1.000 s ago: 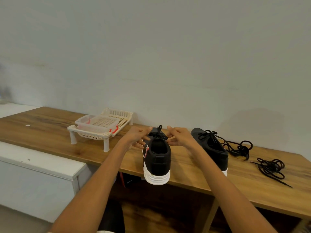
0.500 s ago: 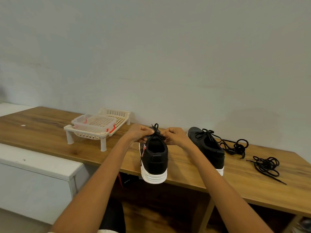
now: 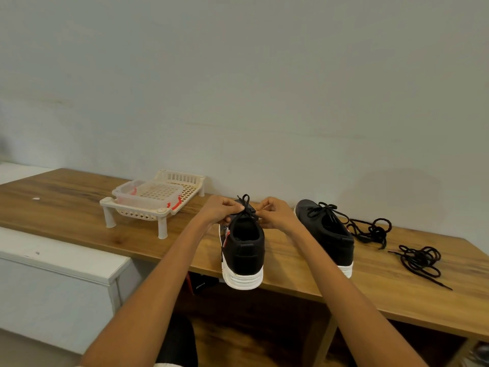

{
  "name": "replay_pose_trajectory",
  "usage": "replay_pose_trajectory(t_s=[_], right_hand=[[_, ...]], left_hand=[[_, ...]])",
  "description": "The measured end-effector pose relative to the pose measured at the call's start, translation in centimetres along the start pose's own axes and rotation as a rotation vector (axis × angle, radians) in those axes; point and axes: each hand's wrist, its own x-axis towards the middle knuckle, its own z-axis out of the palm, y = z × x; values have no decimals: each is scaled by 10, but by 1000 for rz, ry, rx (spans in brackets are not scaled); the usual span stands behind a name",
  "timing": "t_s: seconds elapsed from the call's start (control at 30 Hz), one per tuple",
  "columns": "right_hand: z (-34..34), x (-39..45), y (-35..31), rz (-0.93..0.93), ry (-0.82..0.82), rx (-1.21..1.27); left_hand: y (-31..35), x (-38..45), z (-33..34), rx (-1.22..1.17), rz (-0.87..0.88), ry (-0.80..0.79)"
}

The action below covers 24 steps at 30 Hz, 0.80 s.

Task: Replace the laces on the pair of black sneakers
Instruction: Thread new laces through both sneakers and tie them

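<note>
A cream slatted rack (image 3: 158,207) on short legs is seen at the far left of the wooden table (image 3: 66,207), with a clear plastic container (image 3: 143,193) set in it. Near the middle, a black sneaker (image 3: 244,250) is placed with its white heel over the table's near edge. Its black lace (image 3: 246,207) is pinched on the left by the curled fingers of the left hand (image 3: 221,211) and on the right by those of the right hand (image 3: 275,214). A second black sneaker (image 3: 328,234), laced, is stood to the right. Two loose black laces are laid further right: one tangle (image 3: 370,230) just beside that shoe, another (image 3: 420,260) nearer the right end
</note>
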Motion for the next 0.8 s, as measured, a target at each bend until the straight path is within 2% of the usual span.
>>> replay_pose_trajectory(t_s=[0.2,0.33,0.63,0.8], right_hand=[[0,-3,-6,34,-42,-27],[1,-3,-6,-42,-42,-172],[0,-1,-3,-38,-5,-121],[-3,-3,-4,-14,-63,-76]], left_hand=[[0,-1,1,25,17,23],[0,-1,0,50,9,42],[-1,-2,-4,-30,-25,-4],[0,-4,-2,-20,-8,8]])
